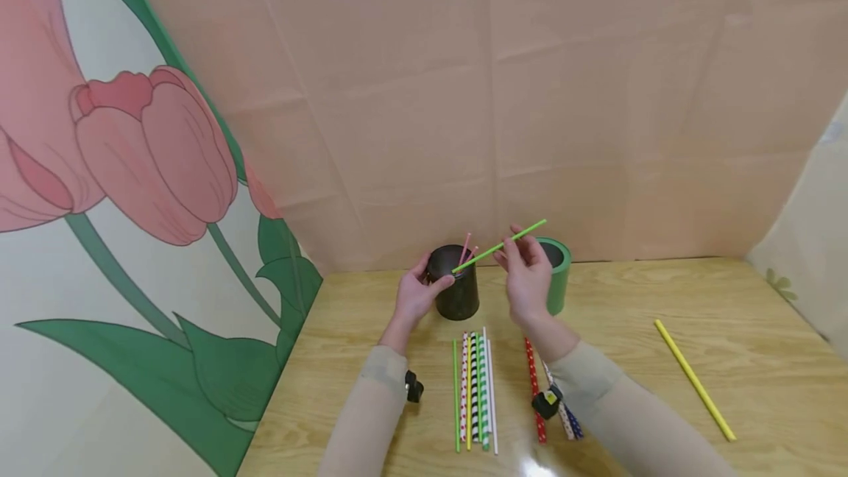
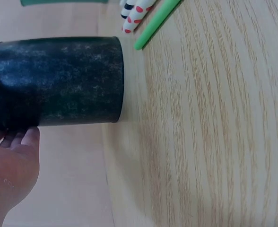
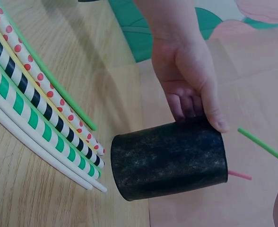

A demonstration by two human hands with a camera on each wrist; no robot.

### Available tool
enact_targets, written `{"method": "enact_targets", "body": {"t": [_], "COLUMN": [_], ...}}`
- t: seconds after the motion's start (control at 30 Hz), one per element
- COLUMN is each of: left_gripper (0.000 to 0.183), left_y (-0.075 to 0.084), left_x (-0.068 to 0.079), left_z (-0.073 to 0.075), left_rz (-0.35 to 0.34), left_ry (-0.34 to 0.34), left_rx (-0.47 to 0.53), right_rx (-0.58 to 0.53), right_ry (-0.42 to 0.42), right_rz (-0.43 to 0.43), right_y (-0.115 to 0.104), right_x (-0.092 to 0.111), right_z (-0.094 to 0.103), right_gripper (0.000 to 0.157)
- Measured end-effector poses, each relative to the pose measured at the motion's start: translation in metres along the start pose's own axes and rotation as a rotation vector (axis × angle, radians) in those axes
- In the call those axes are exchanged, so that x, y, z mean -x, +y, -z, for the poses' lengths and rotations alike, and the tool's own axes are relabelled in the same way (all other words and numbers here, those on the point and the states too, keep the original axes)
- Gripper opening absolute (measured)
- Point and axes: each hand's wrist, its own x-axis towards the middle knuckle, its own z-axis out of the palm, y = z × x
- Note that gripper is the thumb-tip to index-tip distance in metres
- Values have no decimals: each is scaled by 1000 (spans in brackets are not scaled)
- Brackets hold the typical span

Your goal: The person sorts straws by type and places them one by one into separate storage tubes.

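A black cylindrical cup (image 1: 458, 302) stands upright near the back of the table, two pink straws (image 1: 467, 243) poking out of its mouth. My left hand (image 1: 415, 296) grips its left side, thumb up by the rim. In the right wrist view those fingers curl behind the cup's wall (image 3: 172, 158). My right hand (image 1: 528, 287) pinches a thin green straw (image 1: 490, 250), held slanting, its lower left end over the cup's mouth. Behind the right hand is a green cup (image 1: 560, 287), partly hidden by it.
Several straws lie side by side in front of the black cup, among them a black-striped straw (image 1: 474, 389) and a green one (image 1: 456, 396). Under the right forearm lie a red dotted straw (image 1: 535, 389) and others. A yellow straw (image 1: 694, 379) lies at the right.
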Motion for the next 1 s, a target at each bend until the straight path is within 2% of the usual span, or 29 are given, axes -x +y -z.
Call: {"method": "enact_targets", "body": {"t": [0.23, 0.57, 1.0], "left_gripper": [82, 85, 83], "left_y": [3, -4, -5], "left_x": [4, 4, 1], "left_z": [2, 4, 4], "left_rz": [15, 6, -4], "left_ry": [4, -3, 2], "left_rx": [12, 17, 33], "right_rx": [19, 145, 274], "right_ry": [-9, -58, -103], "right_rz": [43, -1, -1], "right_y": [9, 20, 35], "right_x": [6, 10, 5], "right_z": [-6, -8, -12], "right_gripper": [28, 33, 32]}}
